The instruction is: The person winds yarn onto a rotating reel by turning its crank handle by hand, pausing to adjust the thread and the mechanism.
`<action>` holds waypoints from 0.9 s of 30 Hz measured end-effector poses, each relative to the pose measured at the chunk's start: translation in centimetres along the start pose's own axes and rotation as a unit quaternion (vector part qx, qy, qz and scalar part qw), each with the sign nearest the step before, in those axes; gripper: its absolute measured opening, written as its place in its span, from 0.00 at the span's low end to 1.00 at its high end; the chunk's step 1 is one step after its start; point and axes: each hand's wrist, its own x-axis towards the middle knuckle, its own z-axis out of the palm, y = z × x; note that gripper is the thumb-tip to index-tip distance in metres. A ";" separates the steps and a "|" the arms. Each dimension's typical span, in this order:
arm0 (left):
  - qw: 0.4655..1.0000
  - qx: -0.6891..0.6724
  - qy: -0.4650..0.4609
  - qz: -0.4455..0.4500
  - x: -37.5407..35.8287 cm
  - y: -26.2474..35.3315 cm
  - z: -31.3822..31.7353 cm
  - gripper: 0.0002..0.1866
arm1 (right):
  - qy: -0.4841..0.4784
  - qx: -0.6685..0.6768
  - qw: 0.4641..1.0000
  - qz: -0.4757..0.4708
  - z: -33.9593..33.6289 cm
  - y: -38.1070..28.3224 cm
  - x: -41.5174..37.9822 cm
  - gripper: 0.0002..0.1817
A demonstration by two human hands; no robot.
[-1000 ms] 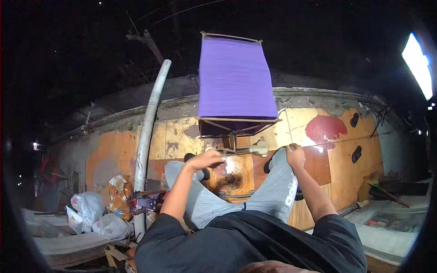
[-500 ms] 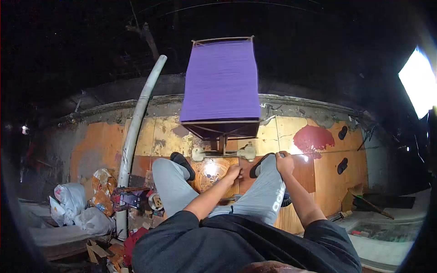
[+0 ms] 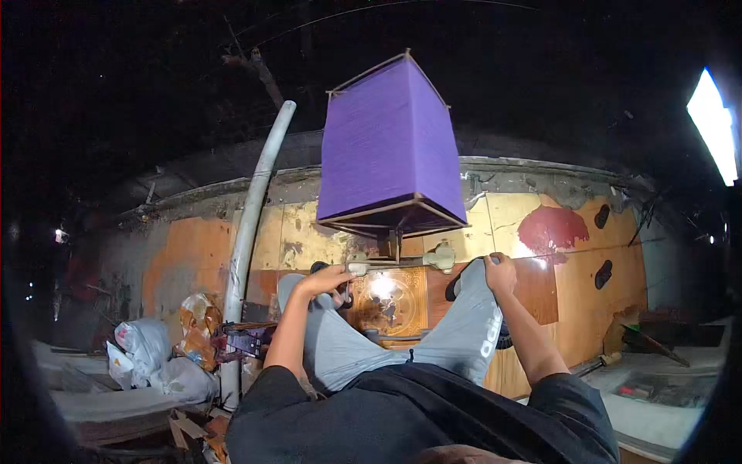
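A tall box-shaped frame wound with purple thread [image 3: 375, 143] rises in front of me, one corner turned towards me. Thin wooden sticks form its edges, and a short post joins it to a low stand [image 3: 440, 257] with pale, lumpy ends. My left hand [image 3: 328, 282] is beside my left knee, close to the stand's left end. Its fingers are curled together; what they hold, if anything, is too small to make out. On my right knee rests my right hand [image 3: 501, 274], its fingers bent in and partly hidden. No thread between hands and frame can be made out.
A long pale pole [image 3: 251, 209] slants along the left. Plastic bags [image 3: 147, 352] and scraps lie beyond it. Patterned tile [image 3: 390, 309] and wooden boards cover the floor between my feet. Two dark sandals [image 3: 603, 274] lie at the right, below a bright lamp [image 3: 713, 127].
The purple frame has turned, from one flat face towards me to a corner. My left hand has moved left and forward, from the middle to my left knee. My right hand stays on its knee.
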 end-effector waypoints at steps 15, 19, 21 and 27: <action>0.914 -0.374 -0.140 0.069 16.6 2.0 20.3 0.14 | 0.014 -0.031 0.999 -0.001 0.5 0.6 0.4 0.19; 0.961 -0.274 0.008 0.025 19.4 -5.3 17.6 0.14 | 0.008 -0.022 1.000 -0.002 0.5 1.0 0.7 0.20; 0.971 -0.236 0.002 -0.029 18.9 -8.0 14.2 0.16 | -0.004 -0.037 0.999 0.017 0.6 0.5 0.4 0.20; 0.987 0.138 0.075 -0.014 12.2 -11.2 0.1 0.27 | -0.012 -0.015 0.999 0.029 0.0 -0.6 0.0 0.20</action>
